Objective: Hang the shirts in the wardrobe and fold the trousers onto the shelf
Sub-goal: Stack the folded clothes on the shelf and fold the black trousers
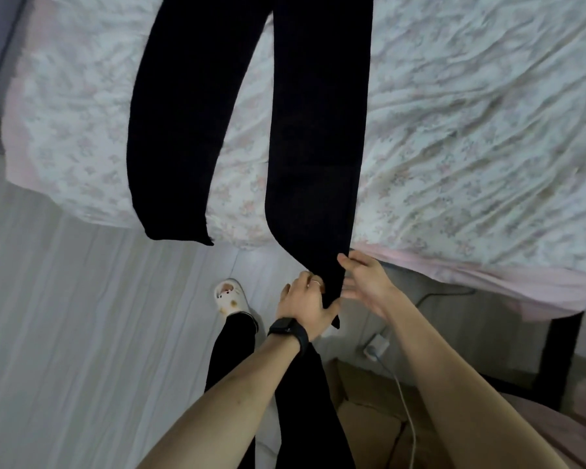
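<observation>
Black trousers (313,130) lie spread on the bed (471,130), legs pointing toward me. The left leg's hem hangs just over the mattress edge. The right leg runs off the bed, and my left hand (307,304), with a black watch on its wrist, grips that leg near its hem. My right hand (366,282) is beside the same leg on its right, fingers straight and spread, holding nothing. The trousers' waist is out of view at the top.
The bed has a floral sheet with a pink border. Pale wood floor (82,316) lies to the left. My foot in a white slipper (232,297) stands near the bed. A white charger and cable (376,348) lie by a dark bed leg (562,353).
</observation>
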